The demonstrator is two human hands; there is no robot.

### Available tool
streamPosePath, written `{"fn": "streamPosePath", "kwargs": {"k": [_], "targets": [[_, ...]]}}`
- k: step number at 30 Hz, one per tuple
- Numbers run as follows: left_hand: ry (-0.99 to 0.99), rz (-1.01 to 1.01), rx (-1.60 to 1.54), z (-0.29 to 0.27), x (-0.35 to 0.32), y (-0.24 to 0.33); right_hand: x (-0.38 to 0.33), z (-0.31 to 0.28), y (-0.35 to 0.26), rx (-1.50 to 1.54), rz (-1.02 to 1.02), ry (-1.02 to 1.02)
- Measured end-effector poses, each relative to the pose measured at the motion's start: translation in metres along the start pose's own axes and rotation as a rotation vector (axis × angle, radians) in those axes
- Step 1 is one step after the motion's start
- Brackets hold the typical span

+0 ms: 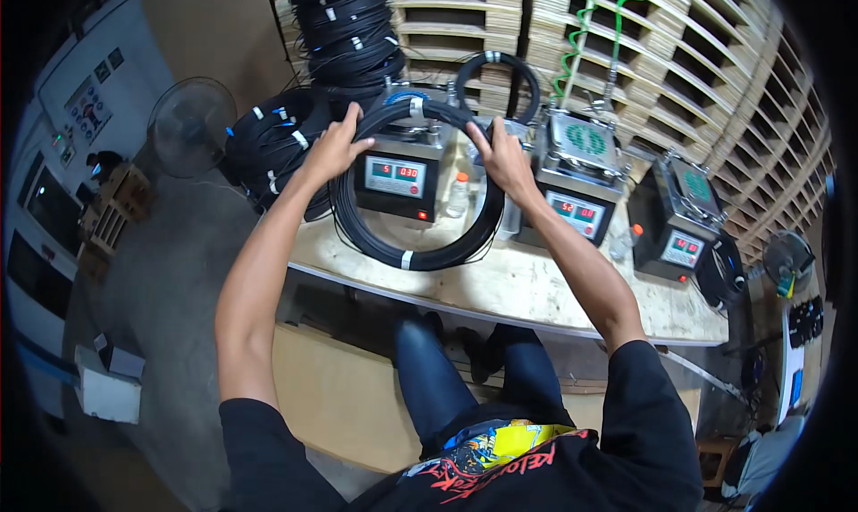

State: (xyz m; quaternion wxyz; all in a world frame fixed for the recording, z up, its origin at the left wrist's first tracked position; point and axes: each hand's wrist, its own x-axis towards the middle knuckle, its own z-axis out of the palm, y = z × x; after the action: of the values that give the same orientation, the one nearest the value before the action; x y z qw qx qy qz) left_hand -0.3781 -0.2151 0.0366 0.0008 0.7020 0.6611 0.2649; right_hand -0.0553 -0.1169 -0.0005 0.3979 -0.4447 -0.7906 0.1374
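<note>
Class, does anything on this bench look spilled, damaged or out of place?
Nothing stands out: the left hand and right hand hold the banded black cable coil, and the bottle seen through it stands upright.

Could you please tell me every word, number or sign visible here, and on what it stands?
Left machine: red digits, not copied.
Middle machine: red digits, not copied.
Right machine: red digits, blurred.
Black shirt: red lettering, not copied.
Wall poster: too small to read.
Black cable coil: white bands, no readable text.
</note>
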Motion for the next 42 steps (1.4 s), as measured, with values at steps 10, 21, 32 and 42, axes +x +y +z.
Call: {"fn": "streamPosePath", "kwargs": {"k": [10,21,32,42], "targets": [[-0.083,-0.036,-0.080,-0.029,0.089,-0.074,0.100,0.056,-0.023,0.219,0.103,-0.116],[-0.331,0.062,-0.325,-0.011,0.122,-0.139,0.084,0.093,-0.017,0.192,0.249,-0.157],[-0.465,0.176,-0.495,-0.020,0.131,-0.154,0.084,0.109,-0.007,0.252,0.297,0.055],[-0.411,0.170,-0.587,-0.008,0.129,-0.167,0.062,0.118,-0.016,0.217,0.337,0.172]]}}
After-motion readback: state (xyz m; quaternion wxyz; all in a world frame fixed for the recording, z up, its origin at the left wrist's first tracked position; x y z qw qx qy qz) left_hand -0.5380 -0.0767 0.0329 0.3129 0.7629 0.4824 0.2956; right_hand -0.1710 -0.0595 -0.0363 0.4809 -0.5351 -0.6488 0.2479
